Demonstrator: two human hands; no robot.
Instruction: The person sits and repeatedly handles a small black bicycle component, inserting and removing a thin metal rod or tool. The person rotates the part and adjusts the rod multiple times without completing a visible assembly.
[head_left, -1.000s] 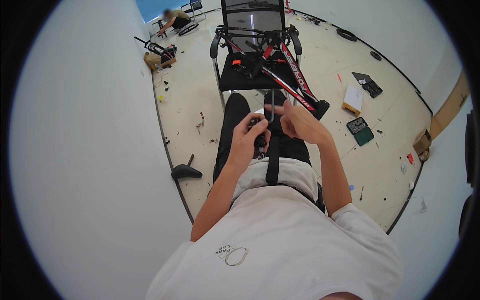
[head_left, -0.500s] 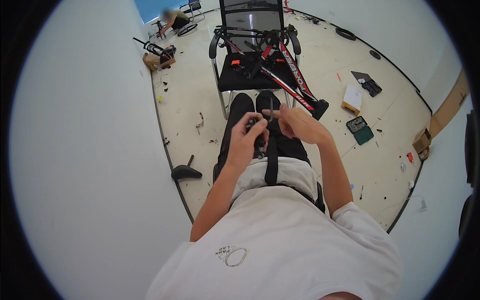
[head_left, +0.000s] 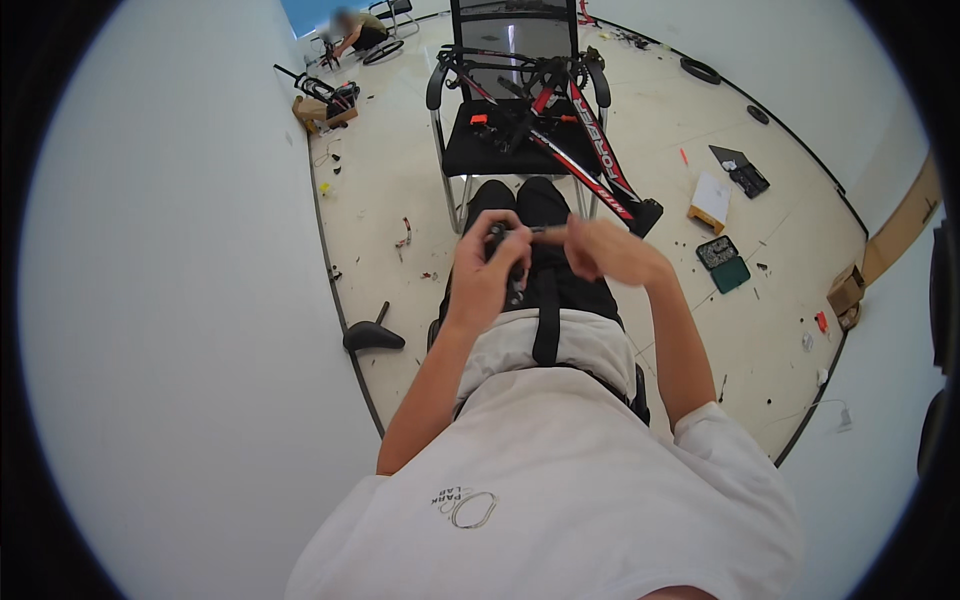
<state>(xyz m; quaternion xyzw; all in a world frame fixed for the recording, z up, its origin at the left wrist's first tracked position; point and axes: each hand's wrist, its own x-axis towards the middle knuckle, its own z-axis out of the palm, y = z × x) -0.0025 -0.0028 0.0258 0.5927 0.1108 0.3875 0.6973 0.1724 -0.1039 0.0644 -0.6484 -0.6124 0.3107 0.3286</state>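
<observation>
I sit with both hands raised over my lap. My left hand [head_left: 487, 272] is closed around a small dark bicycle part [head_left: 497, 238]. My right hand [head_left: 606, 250] pinches a thin metal tool or pin [head_left: 541, 231] whose tip meets that part. A black strap [head_left: 545, 312] hangs down my front below the hands. Just beyond my knees stands a black chair [head_left: 452, 150] bearing a red, black and white bicycle frame [head_left: 590, 150] that leans off the seat to the right floor.
A white wall fills the left side. On the floor lie a black bicycle saddle [head_left: 370, 335], a green parts case [head_left: 723, 262], a small wooden box [head_left: 709, 200], a dark tool tray [head_left: 742, 172] and scattered small parts. Another person [head_left: 352, 30] crouches far back left.
Both hands stay together over my lap with only small shifts of the fingers. The view has tipped slightly, so the chair and frame sit a little lower in the picture.
</observation>
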